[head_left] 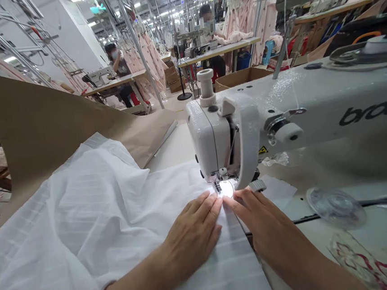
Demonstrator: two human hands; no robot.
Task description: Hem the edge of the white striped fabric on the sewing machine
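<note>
White striped fabric (93, 208) spreads over the left of the table and runs under the needle area of a white sewing machine (206, 139). My left hand (194, 228) lies flat on the fabric, its fingertips just in front of the lit presser foot (218, 187). To its right, my right hand (260, 216) rests at the fabric's right edge, index finger stretched toward the foot and the other fingers bent beneath the hand. The two index fingertips nearly meet. Both hands press on the cloth from above.
Brown paper (52, 116) rises behind the fabric at the left. A clear round plastic dish (336, 207) and a floral-patterned piece (362, 256) lie at the right. Behind the machine stands a cardboard box (242, 77). Two people sit at other machines farther back.
</note>
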